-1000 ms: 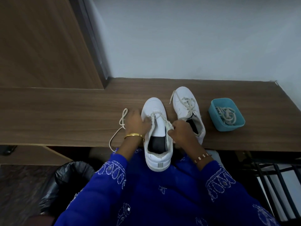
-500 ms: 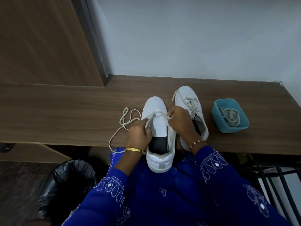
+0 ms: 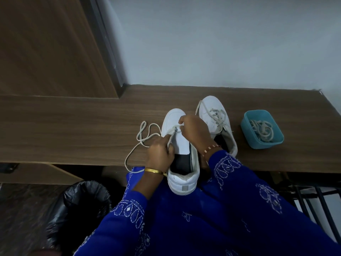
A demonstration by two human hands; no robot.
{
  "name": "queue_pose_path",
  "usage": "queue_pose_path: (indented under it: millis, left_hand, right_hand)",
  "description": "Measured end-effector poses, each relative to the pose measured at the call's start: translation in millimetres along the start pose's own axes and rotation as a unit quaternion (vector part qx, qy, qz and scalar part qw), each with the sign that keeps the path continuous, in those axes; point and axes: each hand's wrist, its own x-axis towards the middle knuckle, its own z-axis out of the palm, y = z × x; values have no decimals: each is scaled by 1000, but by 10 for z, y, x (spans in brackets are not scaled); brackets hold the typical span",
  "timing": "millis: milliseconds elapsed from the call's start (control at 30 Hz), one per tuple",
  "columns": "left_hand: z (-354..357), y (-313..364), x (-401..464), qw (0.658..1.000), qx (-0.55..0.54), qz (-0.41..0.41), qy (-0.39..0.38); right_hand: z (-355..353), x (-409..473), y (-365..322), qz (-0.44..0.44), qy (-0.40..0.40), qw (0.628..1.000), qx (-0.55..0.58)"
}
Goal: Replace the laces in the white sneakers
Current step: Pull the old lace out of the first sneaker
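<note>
A white sneaker [image 3: 181, 146] lies with its heel over the table's front edge, on my lap. A cream lace [image 3: 142, 139] crosses its lowest eyelets and trails in loops to the left on the table. My left hand [image 3: 160, 154] pinches the lace at the shoe's left side. My right hand [image 3: 195, 132] pinches the lace near the toe-end eyelets. A second white sneaker [image 3: 215, 121] stands to the right, loosely laced.
A teal tub [image 3: 247, 133] holding several coiled laces sits at the right on the wooden table [image 3: 73, 130]. A black-lined bin [image 3: 83, 204] stands below left. A dark metal rack [image 3: 313, 202] is at lower right. A wooden panel rises at back left.
My right hand moved up from the shoe's right side to the toe-end eyelets. My left hand slid back toward me along the lace, and more lace now loops on the table.
</note>
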Motion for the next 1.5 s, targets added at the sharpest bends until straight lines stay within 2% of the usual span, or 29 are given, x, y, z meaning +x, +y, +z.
queue_pose_path:
  millis: [233,400,500,567,633,700,800,900,1000,1067,1100,1167,1200,1233,1267,1300,1400,1500]
  left_hand:
    - [19,-11,-11,1000,1,1,1]
    - [32,18,-15,1000,-3,5,10]
    - [38,37,-22,1000,-3,7,21]
    - [48,26,-26,999,-10,15,32]
    - [52,8,-31,999,-20,6,31]
    - [49,1,-36,999,-23,-10,27]
    - [49,7,-42,999,-25,-18,26]
    - [56,30,-38,999,-20,-27,22]
    - [68,62,-38,999,-1,-38,14]
    - [69,89,-27,998,10,-60,7]
    - [69,95,-21,997,17,-71,4]
    - [77,108,-16,996,35,-79,-9]
    - [80,114,-19,996,41,-78,-14]
    - [80,119,-18,996,43,-77,-17]
    - [78,120,-15,996,42,-77,-17]
    - [76,120,-11,996,41,-77,-15]
    - [74,112,-16,997,29,-72,-3]
    - [63,95,-55,998,9,-55,21]
  right_hand:
    - [62,88,-3,-12,6,1000,-16]
    - [59,124,71,81,29,988,131]
    - [75,23,45,69,63,980,175]
    - [55,-33,24,29,73,987,138]
    - [39,-97,24,-9,36,998,44]
    - [19,-147,21,-6,-15,1000,11]
    - [30,-147,-10,17,-52,998,14]
    - [77,-109,-26,-1,-57,998,21]
    - [13,-62,51,-11,-82,991,110]
    - [-116,-49,129,37,-129,960,246]
    - [-174,-56,173,79,-143,925,342]
    - [-199,-74,279,153,-144,833,512]
    - [-187,-88,309,175,-137,798,560]
    - [-170,-102,316,188,-129,779,584]
    - [-154,-114,305,193,-117,778,587]
    - [-160,-129,274,187,-102,793,571]
    - [-211,-122,200,133,-64,873,465]
    - [-243,-82,156,103,-97,902,407]
